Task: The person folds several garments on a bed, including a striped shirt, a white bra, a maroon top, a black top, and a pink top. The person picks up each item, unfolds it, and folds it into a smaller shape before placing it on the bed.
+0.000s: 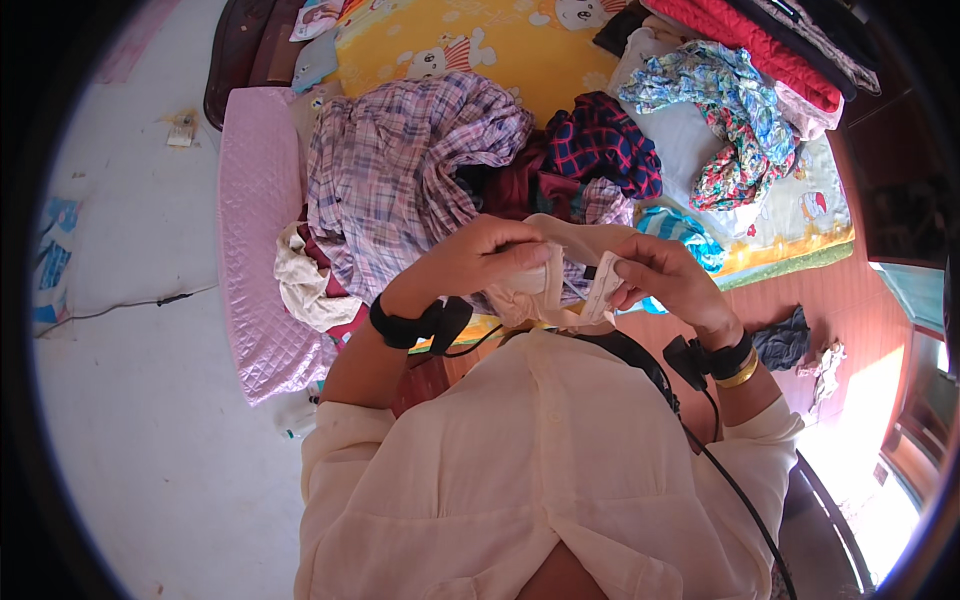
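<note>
A beige bra (521, 292) is held up between my two hands, close in front of my chest. My left hand (480, 255) grips one side of its back band. Pinched in the fingers of my right hand (664, 277) is the other band end, where a strip of hooks or eyes shows. The two band ends are apart. Behind the hands, a pink and blue plaid shirt (397, 172) lies crumpled on the bed beside a dark red and navy checked garment (604, 146). Part of the bra is hidden by my fingers.
The bed has a yellow cartoon-print sheet (382, 56) and a pink quilted cover (259, 247) at the left. Floral garments (739, 157) and a folded red garment (780, 64) lie at the right. Dark cloth (782, 337) is on the wooden floor. A cable (739, 487) hangs by my right arm.
</note>
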A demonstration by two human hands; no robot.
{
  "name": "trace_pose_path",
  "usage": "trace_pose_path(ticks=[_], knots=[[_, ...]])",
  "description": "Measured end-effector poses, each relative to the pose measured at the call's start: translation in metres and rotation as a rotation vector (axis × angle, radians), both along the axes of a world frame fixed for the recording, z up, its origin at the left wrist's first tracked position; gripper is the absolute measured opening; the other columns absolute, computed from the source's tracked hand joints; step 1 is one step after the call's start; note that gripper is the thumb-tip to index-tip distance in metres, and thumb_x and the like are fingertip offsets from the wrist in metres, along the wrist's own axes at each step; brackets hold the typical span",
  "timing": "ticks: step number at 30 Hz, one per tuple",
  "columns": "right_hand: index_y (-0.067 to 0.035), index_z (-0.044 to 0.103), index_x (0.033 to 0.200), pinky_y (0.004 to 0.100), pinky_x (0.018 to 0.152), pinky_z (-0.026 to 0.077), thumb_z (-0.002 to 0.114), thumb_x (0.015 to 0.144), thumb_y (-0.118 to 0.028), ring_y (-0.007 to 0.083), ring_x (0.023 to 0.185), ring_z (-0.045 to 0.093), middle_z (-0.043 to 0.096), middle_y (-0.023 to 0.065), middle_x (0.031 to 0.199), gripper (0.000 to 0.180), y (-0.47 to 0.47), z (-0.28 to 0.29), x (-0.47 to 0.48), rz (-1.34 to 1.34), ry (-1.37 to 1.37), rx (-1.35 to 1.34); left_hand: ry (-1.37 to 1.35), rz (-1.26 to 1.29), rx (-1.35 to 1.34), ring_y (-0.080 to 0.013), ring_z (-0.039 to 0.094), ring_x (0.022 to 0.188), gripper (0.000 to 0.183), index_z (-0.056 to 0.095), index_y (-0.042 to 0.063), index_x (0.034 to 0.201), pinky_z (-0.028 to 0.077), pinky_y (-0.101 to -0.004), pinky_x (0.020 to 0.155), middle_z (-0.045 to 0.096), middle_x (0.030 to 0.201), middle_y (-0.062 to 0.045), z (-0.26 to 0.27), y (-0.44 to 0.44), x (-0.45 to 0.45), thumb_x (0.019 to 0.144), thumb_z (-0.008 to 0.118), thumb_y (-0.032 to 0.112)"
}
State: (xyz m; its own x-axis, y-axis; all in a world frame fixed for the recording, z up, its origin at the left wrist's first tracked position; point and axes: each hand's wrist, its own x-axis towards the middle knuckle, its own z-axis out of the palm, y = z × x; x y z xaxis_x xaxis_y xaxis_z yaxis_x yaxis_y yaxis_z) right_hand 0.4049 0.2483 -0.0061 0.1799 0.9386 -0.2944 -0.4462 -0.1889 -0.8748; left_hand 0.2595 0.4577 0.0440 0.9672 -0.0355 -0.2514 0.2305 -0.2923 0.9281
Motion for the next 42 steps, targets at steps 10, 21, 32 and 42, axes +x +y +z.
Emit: trace_pose_path(ticks=[10, 21, 32, 42], knots=[[0.003, 0.055, 0.094, 0.0200, 0.057, 0.049, 0.051, 0.089, -0.007, 0.0086, 0.064, 0.062, 0.061, 0.0052, 0.069, 0.012, 0.011, -0.004, -0.010, -0.024, -0.342, 0.061, -0.023, -0.072, 0.263, -0.0223, 0.044, 0.051, 0.023, 0.059, -0.002, 0.079, 0.038, -0.0316, 0.050, 0.050, 0.061, -0.014, -0.003, -0.024, 0.022, 0.085, 0.058, 0.020], [0.004, 0.054, 0.094, 0.0196, 0.057, 0.048, 0.049, 0.090, -0.006, 0.0070, 0.063, 0.060, 0.059, 0.0035, 0.070, 0.011, 0.004, -0.003, -0.008, -0.037, -0.329, 0.031, 0.025, -0.004, 0.189, -0.0110, 0.043, 0.051, 0.022, 0.058, -0.002, 0.080, 0.036, -0.0269, 0.049, 0.048, 0.058, -0.008, -0.021, -0.007, 0.012, 0.087, 0.057, 0.019], [0.001, 0.056, 0.096, 0.0190, 0.053, 0.045, 0.050, 0.090, -0.008, 0.0048, 0.058, 0.054, 0.055, 0.0010, 0.065, 0.013, 0.011, -0.007, -0.012, -0.009, -0.303, 0.064, -0.077, -0.008, 0.201, -0.0128, 0.040, 0.051, 0.022, 0.059, 0.000, 0.082, 0.036, -0.0269, 0.049, 0.047, 0.059, -0.009, -0.018, -0.022, 0.016, 0.086, 0.057, 0.021], [0.000, 0.057, 0.093, 0.0266, 0.057, 0.047, 0.055, 0.085, -0.011, 0.0153, 0.060, 0.058, 0.057, 0.0053, 0.066, 0.013, 0.002, -0.009, -0.012, 0.131, -0.573, 0.141, 0.020, -0.144, 0.233, -0.0208, 0.045, 0.051, 0.024, 0.056, 0.000, 0.077, 0.036, -0.0308, 0.049, 0.049, 0.059, -0.012, -0.019, -0.009, 0.006, 0.084, 0.058, 0.023]])
